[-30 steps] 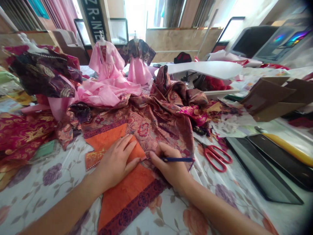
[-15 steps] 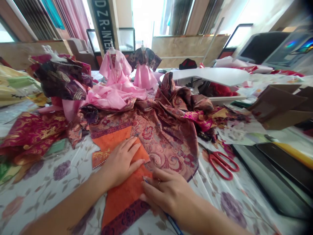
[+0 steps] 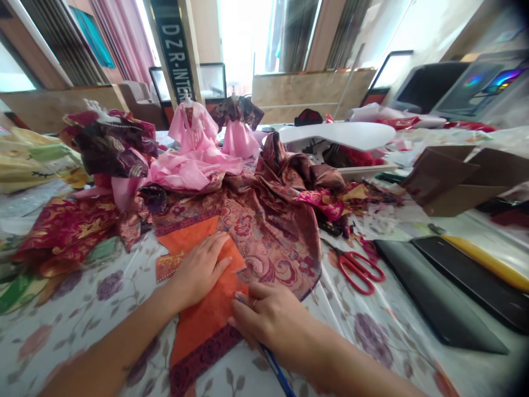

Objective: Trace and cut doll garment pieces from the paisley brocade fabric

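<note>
An orange garment piece [image 3: 202, 322] with dark purple patterned bands lies on the table, its small sleeve trimmed with gold and white beads. My left hand [image 3: 202, 267] rests flat on its upper part, fingers stretched out. Closed around a slim blue pen [image 3: 275, 369], my right hand [image 3: 268, 317] is at the garment's right edge; the pen's rear end points toward me. Behind the orange piece spreads a reddish paisley brocade cloth [image 3: 273, 231], partly under it.
Red-handled scissors [image 3: 359, 270] lie to the right, near a dark flat case [image 3: 438, 298] and a cardboard box [image 3: 463, 176]. Small dress forms in pink dresses [image 3: 192, 124] stand behind. Magenta-gold fabric [image 3: 70, 231] lies left on the flowered tablecloth [image 3: 99, 314].
The view has shifted a little, so background things sit lower and the right side sits further left. Both hands keep nearly the same places on the orange garment piece.
</note>
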{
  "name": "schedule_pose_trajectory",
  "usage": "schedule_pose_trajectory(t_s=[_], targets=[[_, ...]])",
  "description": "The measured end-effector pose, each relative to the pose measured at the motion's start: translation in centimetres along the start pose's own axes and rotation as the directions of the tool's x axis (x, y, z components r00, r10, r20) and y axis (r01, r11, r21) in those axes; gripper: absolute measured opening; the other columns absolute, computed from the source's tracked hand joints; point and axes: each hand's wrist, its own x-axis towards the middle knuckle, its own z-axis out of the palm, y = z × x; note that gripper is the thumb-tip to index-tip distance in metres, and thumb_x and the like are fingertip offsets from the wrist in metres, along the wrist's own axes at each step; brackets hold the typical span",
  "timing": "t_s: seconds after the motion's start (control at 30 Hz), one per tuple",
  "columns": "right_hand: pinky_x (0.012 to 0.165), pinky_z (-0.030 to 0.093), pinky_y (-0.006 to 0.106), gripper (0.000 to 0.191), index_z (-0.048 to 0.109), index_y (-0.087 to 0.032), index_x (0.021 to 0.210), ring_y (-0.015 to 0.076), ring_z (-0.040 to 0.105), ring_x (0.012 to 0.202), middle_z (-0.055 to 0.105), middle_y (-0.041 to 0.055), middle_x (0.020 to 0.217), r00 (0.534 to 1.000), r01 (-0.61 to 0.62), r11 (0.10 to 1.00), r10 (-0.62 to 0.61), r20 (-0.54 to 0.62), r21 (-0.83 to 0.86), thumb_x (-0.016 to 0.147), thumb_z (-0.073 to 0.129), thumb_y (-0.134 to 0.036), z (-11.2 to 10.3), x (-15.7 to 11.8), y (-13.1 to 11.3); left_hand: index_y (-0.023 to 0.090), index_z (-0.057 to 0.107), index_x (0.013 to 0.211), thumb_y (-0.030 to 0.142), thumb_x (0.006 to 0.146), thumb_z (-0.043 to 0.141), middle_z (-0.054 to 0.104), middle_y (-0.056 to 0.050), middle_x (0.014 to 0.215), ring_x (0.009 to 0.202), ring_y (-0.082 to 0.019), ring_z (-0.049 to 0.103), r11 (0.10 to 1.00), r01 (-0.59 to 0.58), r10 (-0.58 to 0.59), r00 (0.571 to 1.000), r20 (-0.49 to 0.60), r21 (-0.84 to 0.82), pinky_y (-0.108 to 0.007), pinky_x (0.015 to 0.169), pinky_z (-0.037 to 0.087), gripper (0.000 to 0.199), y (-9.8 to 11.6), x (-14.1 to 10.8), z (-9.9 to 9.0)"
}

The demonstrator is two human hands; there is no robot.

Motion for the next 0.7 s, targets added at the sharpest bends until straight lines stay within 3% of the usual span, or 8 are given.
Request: schedule_pose_trajectory(t_s=[0.17,0.33,0.43,0.57,0.7], targets=[[0.056,0.03,0.029,0.024,0.052,-0.018,0.072,0.0146,0.038,0.055,0.055,0.0004,0.061,0.999,0.038,0.999,-0.038,0.001,-0.012,0.094,0.043,-0.015,0.3,0.0,0.2,0.016,0.046,0.131,0.03,0.096,0.038,0.043,-0.011,0.143,0.134,-0.022,0.038,0.996,0.069,-0.073,0.995,-0.074,-0.06,-0.043,0.112,0.032,0.039,-0.2,0.2,-0.3],[0.056,0.029,0.028,0.023,0.051,-0.018,0.072,0.014,0.037,0.054,0.053,-0.0001,0.06,0.998,0.054,0.999,-0.054,-0.016,-0.006,0.094,0.045,-0.015,0.3,0.0,0.4,0.016,0.06,0.116,0.025,0.096,0.039,0.056,-0.009,0.13,0.123,-0.021,0.051,0.988,0.073,-0.094,0.983,-0.158,-0.133,-0.042,0.107,0.039,0.03,-0.7,0.3,-2.0],[0.055,0.028,0.029,0.021,0.05,-0.018,0.072,0.0138,0.037,0.054,0.053,-0.0003,0.06,0.997,0.074,0.997,-0.074,-0.002,0.005,0.091,0.046,-0.014,0.2,0.0,0.5,0.016,0.062,0.111,0.026,0.095,0.041,0.063,-0.009,0.121,0.116,-0.021,0.057,0.989,0.048,-0.077,0.976,-0.205,-0.139,-0.043,0.104,0.043,0.029,0.2,-0.1,-2.7],[0.054,0.028,0.029,0.019,0.051,-0.018,0.071,0.0144,0.038,0.055,0.052,0.0002,0.059,0.998,0.06,0.998,-0.061,0.012,0.008,0.09,0.047,-0.014,0.2,-0.2,0.6,0.018,0.06,0.118,0.024,0.096,0.039,0.061,-0.006,0.127,0.119,-0.018,0.055,0.989,-0.057,0.048,0.996,-0.075,-0.134,-0.037,0.104,0.045,0.03,2.6,-1.4,-2.2],[0.056,0.032,0.027,0.021,0.051,-0.018,0.068,0.0141,0.044,0.059,0.056,0.002,0.062,0.999,0.024,0.995,-0.028,0.04,0.095,0.087,0.048,-0.011,0.1,-0.3,0.5,0.014,0.046,0.134,0.023,0.096,0.037,0.047,-0.01,0.142,0.134,-0.02,0.039,0.991,-0.115,0.119,0.992,0.047,-0.073,-0.04,0.109,0.039,0.04,3.8,-2.1,-0.7]])
